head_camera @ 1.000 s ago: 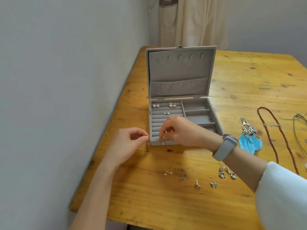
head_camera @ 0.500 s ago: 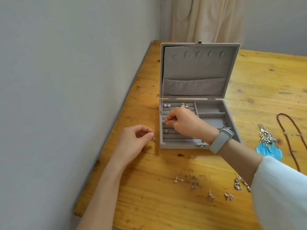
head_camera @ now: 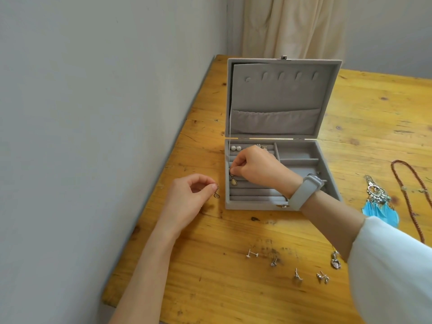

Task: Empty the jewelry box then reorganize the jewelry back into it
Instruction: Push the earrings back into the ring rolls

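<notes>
The open box [head_camera: 275, 202] sits on the desk [head_camera: 210, 288] by the wall, my right hand [head_camera: 257, 170] holds one earring [head_camera: 233, 181] in its left rows, my left hand [head_camera: 187, 202] holds another earring [head_camera: 53, 194] just left of it, and small studs [head_camera: 297, 275] lie in front.
</notes>
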